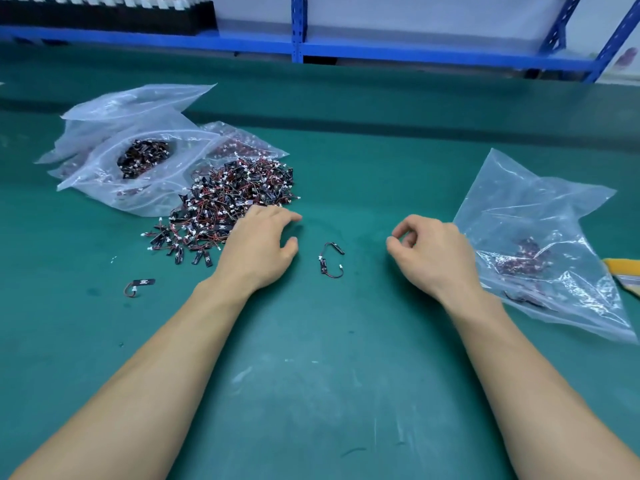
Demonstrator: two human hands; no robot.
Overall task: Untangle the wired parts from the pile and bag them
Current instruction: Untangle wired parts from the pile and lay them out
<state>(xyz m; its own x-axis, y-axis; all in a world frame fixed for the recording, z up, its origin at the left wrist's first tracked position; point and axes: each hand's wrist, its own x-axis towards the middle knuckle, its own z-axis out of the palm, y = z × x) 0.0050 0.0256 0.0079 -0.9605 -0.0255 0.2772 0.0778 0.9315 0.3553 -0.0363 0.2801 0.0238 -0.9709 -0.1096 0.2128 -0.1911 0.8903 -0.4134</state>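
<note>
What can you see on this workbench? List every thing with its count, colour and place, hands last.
pile of wired parts: one, black and red, left of centre
left bags: several, clear, behind the pile; one holds parts
right bag: one, clear, few parts inside
tangled parts: apparently two, black, between the hands
single part: one, black, near left
yellow object: one, right edge
mat: green
shelf frame: blue, back
left hand: touching the pile
right hand: loosely curled, empty
</note>
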